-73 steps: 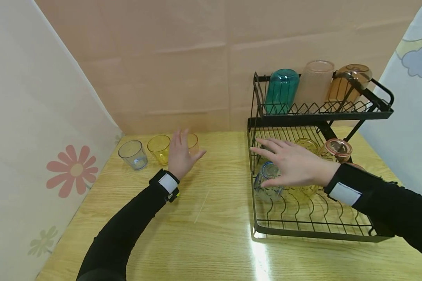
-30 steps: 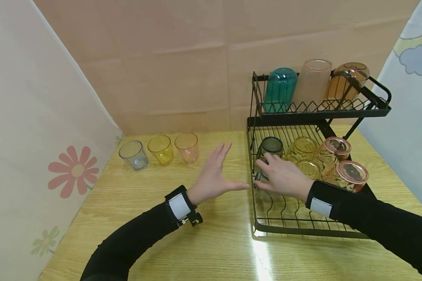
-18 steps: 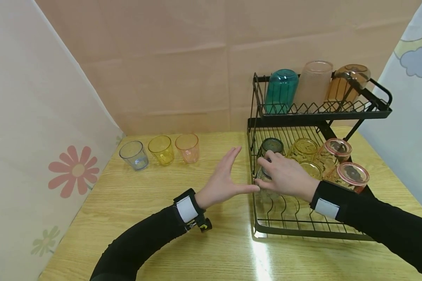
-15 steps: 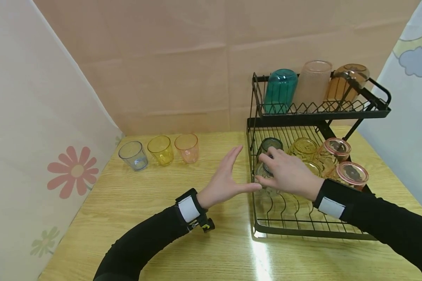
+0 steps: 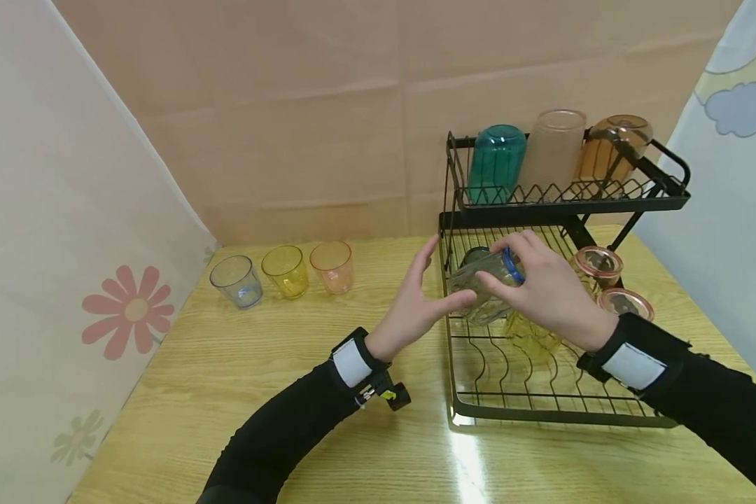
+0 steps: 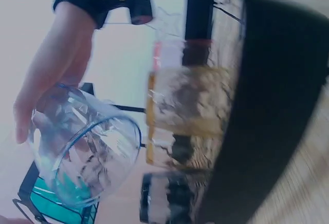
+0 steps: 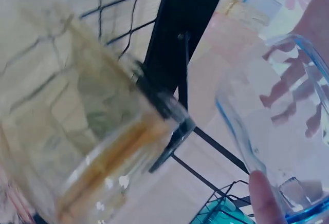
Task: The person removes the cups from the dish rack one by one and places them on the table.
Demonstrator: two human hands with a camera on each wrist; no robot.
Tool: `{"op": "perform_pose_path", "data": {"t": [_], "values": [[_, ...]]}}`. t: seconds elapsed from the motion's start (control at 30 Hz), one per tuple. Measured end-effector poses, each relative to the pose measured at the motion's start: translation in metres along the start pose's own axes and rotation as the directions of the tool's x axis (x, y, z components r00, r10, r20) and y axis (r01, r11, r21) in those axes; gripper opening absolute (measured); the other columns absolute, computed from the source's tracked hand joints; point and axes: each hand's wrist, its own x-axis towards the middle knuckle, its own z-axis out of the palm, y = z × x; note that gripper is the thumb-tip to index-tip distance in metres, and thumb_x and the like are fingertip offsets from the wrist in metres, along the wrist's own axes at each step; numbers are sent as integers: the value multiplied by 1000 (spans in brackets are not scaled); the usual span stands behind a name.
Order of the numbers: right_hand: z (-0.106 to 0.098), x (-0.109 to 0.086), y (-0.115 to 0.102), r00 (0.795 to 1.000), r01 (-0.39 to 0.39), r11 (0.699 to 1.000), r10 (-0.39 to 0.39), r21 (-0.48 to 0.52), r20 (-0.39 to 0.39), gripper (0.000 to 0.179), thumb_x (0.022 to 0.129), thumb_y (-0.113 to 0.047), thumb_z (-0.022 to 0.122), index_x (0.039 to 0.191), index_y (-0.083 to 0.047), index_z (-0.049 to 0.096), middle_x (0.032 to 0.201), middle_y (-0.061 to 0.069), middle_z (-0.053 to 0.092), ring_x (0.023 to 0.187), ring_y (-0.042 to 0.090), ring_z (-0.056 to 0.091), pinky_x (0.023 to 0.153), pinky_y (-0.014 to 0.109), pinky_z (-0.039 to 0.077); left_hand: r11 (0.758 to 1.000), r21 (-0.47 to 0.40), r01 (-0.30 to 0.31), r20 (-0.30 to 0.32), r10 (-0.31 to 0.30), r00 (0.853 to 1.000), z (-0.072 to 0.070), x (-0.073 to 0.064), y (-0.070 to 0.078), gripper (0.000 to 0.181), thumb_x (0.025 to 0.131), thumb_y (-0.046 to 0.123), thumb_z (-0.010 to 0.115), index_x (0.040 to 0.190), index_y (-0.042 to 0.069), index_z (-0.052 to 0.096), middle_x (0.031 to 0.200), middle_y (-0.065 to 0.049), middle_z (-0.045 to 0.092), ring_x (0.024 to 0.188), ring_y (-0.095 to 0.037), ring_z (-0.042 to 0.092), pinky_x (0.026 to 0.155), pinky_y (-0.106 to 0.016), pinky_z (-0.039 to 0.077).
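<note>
In the head view, my right hand (image 5: 551,290) grips a clear drinking glass (image 5: 488,288) by its blue-tinted base end, thumb on the near side and fingers on the far side. The glass is tipped on its side over the left part of the black dish rack (image 5: 561,418), its mouth toward the left. My left hand (image 5: 416,304) is spread wide beside that mouth, thumb tip overlapping the glass. The left wrist view looks onto the round mouth of the glass (image 6: 87,147). Below and beside it, a dark green glass (image 5: 475,256) and a yellow glass (image 5: 532,336) are upside down in the rack.
Pink glasses (image 5: 626,302) stand on the rack's right side. Its upper tier bears a teal glass (image 5: 496,164), a pale pink one (image 5: 551,155) and an amber one (image 5: 611,150). Bluish (image 5: 238,281), yellow (image 5: 285,271) and pink (image 5: 332,267) cups stand upright at the table's back left.
My right hand has lifted the blue-based glass from the rack and tipped it from upside down onto its side. My left hand has come from the cups on the left to the rack.
</note>
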Motion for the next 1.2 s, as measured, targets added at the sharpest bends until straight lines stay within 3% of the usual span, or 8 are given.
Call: {"op": "perform_pose_path", "data": {"t": [0.1,0.2,0.37,0.43,0.63,0.8,1.1,1.2], "values": [[-1,-1,-2,997,-77,991,78,112,-9,40,86,-34,59,113,-7,47,108,10,46,83,22,46,64,38,42,994,-112,4,-31,-8,999,2,2,3,90,71,64,62,142,40,13,147,9,17,132,-15,19,99,-53,22],[0,-3,-5,986,-165,958,170,235,0,39,88,-34,56,114,-7,46,109,11,46,86,24,48,63,39,45,969,-247,21,-73,-40,997,3,3,4,91,69,67,60,143,35,17,145,3,23,131,-18,23,100,-48,23],[12,-2,-11,952,-283,836,303,470,36,37,91,-36,51,117,-10,43,102,11,48,80,24,50,57,34,47,900,-431,61,-110,-119,987,0,0,2,86,75,65,56,143,28,19,142,-3,28,127,-21,30,98,-50,25],[17,-1,-14,943,-295,784,330,547,34,37,93,-35,48,118,-9,42,103,11,47,82,23,49,59,31,45,866,-494,83,-110,-157,982,-1,-2,1,83,77,64,53,143,26,19,141,-3,28,126,-22,32,96,-54,24],[36,8,-26,915,-302,667,404,681,11,39,94,-37,45,116,-5,40,106,9,44,88,22,44,68,30,40,753,-646,127,-119,-263,957,-4,-8,2,81,83,62,46,143,22,11,141,-8,26,126,-29,30,95,-57,23],[54,19,-38,894,-296,593,448,749,0,40,93,-39,46,115,-6,39,106,10,43,90,23,44,71,33,42,730,-673,121,-195,-333,922,-6,-8,4,80,80,63,50,140,22,17,138,-8,27,123,-32,31,93,-56,27],[65,30,-82,897,-278,533,442,799,18,39,93,-26,46,118,0,32,106,15,42,88,24,46,68,31,44,708,-704,49,-348,-404,846,-10,-1,-1,71,75,60,60,128,19,37,125,-9,44,112,-32,44,85,-52,34],[70,29,-92,903,-280,523,428,805,36,38,93,-22,48,119,-1,30,108,17,42,91,26,47,72,38,46,699,-714,39,-387,-441,810,-14,0,-5,65,72,62,62,114,15,50,109,-9,53,90,-24,53,73,-39,42]]}}
